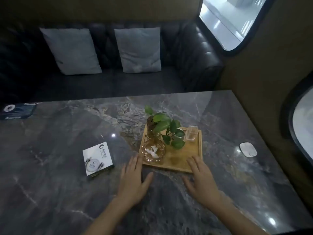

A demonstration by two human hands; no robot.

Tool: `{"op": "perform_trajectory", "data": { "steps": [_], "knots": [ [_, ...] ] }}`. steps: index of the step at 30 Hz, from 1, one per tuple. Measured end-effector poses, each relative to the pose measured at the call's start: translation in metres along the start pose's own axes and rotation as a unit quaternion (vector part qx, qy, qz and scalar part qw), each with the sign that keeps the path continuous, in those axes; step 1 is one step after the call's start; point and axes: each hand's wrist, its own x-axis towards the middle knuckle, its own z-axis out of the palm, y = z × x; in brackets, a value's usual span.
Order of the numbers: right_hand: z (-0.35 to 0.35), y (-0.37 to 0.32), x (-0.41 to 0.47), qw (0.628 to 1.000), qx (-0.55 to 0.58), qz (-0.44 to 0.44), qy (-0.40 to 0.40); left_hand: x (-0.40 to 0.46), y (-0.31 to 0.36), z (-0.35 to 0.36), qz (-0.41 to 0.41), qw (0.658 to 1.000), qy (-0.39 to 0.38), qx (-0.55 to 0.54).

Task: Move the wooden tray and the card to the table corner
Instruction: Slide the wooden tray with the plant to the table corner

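Observation:
A square wooden tray sits on the dark marble table, right of centre. It carries a glass vase with a green plant, a round glass ashtray and a small clear holder. A white card with a logo stands left of the tray. My left hand lies flat and open at the tray's near left corner, fingertips touching its edge. My right hand is open at the near right corner, fingers resting on the rim.
A white oval device lies near the table's right edge. A dark printed card sits at the far left corner. Behind the table is a black leather sofa with two grey cushions. A wall with rounded windows runs along the right.

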Motion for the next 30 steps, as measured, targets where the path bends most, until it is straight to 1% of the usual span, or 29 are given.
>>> {"op": "perform_trajectory", "data": {
  "steps": [3, 5, 8, 11, 15, 22, 30],
  "knots": [
    [0.002, 0.011, 0.002, 0.997, 0.029, 0.071, -0.011, 0.008, -0.01, 0.009, -0.001, 0.998, 0.006, -0.059],
    [0.003, 0.018, 0.007, 0.99, 0.047, 0.126, -0.049, 0.015, -0.017, 0.019, -0.028, 0.994, 0.002, -0.104],
    [0.005, 0.025, 0.013, 0.982, 0.063, 0.163, -0.066, 0.021, -0.013, 0.02, -0.047, 0.99, 0.019, -0.134],
    [0.007, 0.033, 0.017, 0.978, 0.073, 0.177, -0.084, 0.029, -0.008, 0.02, -0.048, 0.986, 0.039, -0.157],
    [0.012, 0.04, 0.02, 0.978, 0.087, 0.165, -0.098, 0.038, -0.013, 0.024, -0.046, 0.985, 0.036, -0.16],
    [0.017, 0.048, 0.023, 0.978, 0.113, 0.158, -0.079, 0.046, -0.017, 0.03, -0.052, 0.984, 0.066, -0.154],
    [0.022, 0.055, 0.024, 0.98, 0.111, 0.149, -0.076, 0.059, -0.024, 0.032, -0.059, 0.986, 0.068, -0.14]
  ]
}}
